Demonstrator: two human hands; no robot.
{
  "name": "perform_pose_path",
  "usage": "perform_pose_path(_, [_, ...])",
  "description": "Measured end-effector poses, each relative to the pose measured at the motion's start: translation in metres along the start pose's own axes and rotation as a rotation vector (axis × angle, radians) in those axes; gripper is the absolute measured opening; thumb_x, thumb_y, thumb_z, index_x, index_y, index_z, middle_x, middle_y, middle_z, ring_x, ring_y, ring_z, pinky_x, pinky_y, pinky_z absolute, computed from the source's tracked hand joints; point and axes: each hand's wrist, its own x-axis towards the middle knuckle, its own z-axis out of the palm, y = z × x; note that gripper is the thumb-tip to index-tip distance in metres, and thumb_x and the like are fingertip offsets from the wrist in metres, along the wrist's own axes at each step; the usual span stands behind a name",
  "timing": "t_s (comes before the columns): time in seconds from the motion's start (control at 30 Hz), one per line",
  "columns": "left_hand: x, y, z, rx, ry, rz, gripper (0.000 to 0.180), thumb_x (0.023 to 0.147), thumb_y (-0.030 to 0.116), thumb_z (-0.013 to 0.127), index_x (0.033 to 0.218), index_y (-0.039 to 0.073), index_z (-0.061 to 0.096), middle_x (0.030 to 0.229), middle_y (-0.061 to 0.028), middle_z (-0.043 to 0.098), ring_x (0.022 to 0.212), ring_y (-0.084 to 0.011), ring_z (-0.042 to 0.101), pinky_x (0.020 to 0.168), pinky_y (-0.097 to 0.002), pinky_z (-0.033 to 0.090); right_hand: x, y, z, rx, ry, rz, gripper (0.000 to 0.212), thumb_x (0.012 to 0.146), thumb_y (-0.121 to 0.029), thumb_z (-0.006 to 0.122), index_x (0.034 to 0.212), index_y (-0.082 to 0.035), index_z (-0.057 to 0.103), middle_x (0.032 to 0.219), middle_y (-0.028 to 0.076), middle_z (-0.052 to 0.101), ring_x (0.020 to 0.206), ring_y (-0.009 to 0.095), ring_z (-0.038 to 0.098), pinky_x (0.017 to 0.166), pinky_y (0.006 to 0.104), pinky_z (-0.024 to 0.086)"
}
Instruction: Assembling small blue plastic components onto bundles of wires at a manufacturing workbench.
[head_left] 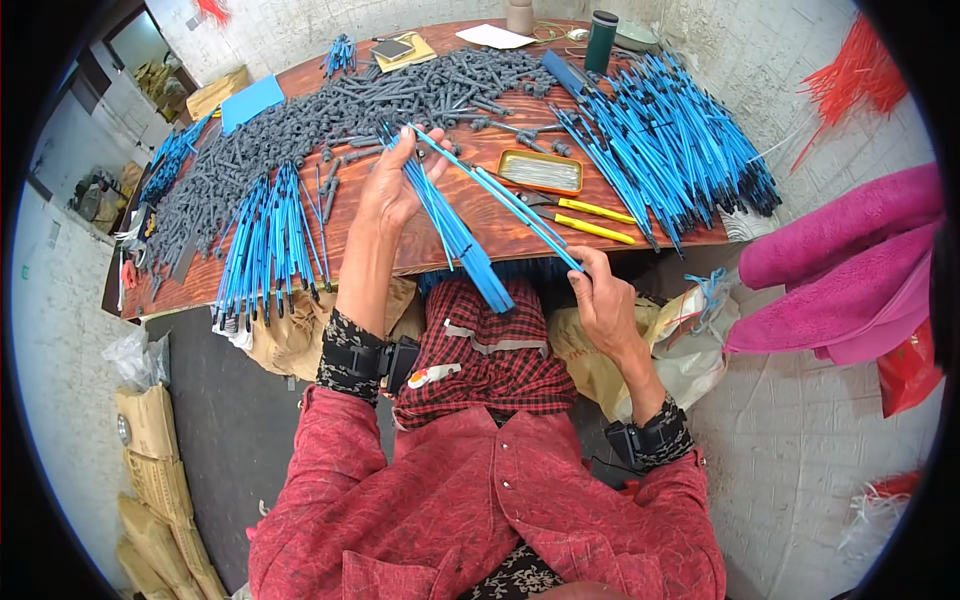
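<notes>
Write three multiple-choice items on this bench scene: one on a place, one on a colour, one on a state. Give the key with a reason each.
1. Where does the small tray of metal pins lie?
A. on the floor
B. on the table, beyond the pliers
C. on the lap

2. What colour are the pliers' handles?
A. yellow
B. red
C. green

3. What is the left hand doing?
A. resting flat on the table
B. holding a bundle of blue rods
C. gripping the pliers

Key: 1 B, the tray sits on the wooden table just past the pliers. 2 A, both handles are yellow. 3 B, its fingers close round the blue rods, while the right hand pinches one rod's end.
</notes>
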Motion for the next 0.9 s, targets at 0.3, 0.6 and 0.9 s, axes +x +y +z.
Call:
perform_pose_path(0.3, [-0.002,-0.008,0.002,0.269,0.026,0.129,0.015,0.094,0.015,0.071,0.102,0.006,0.063,0.100,-0.0137,0.072,0.097,-0.0234,0.072,0.083,-0.0387,0.065,0.001,-0.010,0.002,-0.233,0.212,-0.310,0.040,0.087,-0.004,0.066,0.127,-0.008,0.062,0.080,0.007,0.064,0.070,0.026,0.065,0.059,0.0389,0.049])
perform_pose_path(0.6, [-0.005,0.001,0.005,0.452,0.043,0.085,0.020,0.091,0.019,0.076,0.100,0.005,0.064,0.088,-0.0083,0.069,0.078,-0.0200,0.072,0.067,-0.0305,0.064,0.004,-0.013,0.004,-0.261,0.258,-0.264,0.036,0.086,-0.002,0.066,0.122,-0.007,0.062,0.083,0.009,0.063,0.069,0.027,0.064,0.059,0.0402,0.049])
perform_pose_path(0.9, [-0.010,-0.005,0.000,0.371,0.077,0.016,0.021,0.091,0.017,0.076,0.103,0.004,0.065,0.089,-0.0073,0.066,0.081,-0.0206,0.071,0.071,-0.0310,0.064,-0.007,-0.025,0.031,0.075,0.196,0.068,0.018,0.095,-0.008,0.060,0.110,-0.004,0.053,0.075,0.015,0.067,0.065,0.037,0.067,0.057,0.0453,0.050])
